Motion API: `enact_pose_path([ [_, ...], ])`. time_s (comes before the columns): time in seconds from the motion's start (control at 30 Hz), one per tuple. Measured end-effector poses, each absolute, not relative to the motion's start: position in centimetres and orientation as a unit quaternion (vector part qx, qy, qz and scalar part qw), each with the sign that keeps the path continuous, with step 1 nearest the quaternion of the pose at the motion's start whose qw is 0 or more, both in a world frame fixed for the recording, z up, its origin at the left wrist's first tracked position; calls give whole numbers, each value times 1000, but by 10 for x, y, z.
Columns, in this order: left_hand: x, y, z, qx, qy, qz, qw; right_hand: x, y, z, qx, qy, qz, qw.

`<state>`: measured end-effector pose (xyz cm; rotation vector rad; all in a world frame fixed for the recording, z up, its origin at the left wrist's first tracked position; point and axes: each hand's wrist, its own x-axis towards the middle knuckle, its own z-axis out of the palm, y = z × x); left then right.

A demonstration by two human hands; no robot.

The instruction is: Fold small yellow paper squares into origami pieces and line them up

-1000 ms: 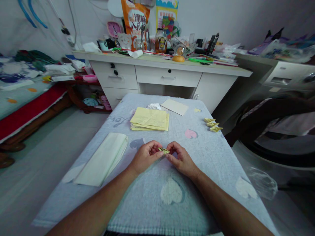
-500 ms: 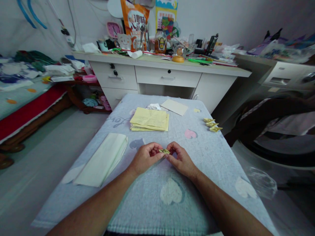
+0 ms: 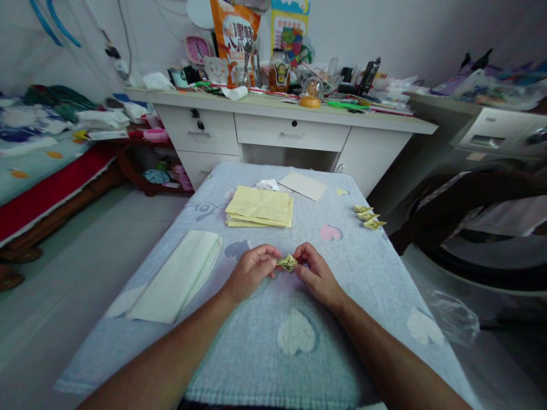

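Between my two hands is a small folded piece of yellow paper [image 3: 288, 262] with dark print on it. My left hand [image 3: 255, 270] pinches its left end between thumb and fingers. At the other end, my right hand [image 3: 315, 270] grips it with thumb and fingertips. Just beyond my hands lies a stack of yellow paper sheets [image 3: 260, 206]. Three folded yellow paper pieces with pointed ends [image 3: 368, 216] sit in a row near the table's right edge.
A folded pale green cloth or paper [image 3: 177, 276] lies on the left of the cloth-covered table [image 3: 354, 353]. Behind the stack are a crumpled white tissue [image 3: 267, 185] and a beige card [image 3: 303, 185]. A cluttered white desk [image 3: 294, 128] stands beyond; a washing machine [image 3: 491, 134] is at right.
More of the folded yellow paper shows between my hands, and it looks fuller. My right hand's fingers have shifted slightly to the right.
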<state>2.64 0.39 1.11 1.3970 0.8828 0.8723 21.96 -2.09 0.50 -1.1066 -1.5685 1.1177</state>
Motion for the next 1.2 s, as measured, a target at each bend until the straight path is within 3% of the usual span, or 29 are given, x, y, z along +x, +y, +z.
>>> enact_pose_path([
  [0.53,28,6,8,576,387,377,613,224,-19,9,-460,-574,495,462],
  [1.0,32,7,7,584,411,391,581,217,-20,5,-470,-653,415,425],
  [1.2,31,5,7,569,385,380,619,220,-18,9,-485,-625,421,445],
])
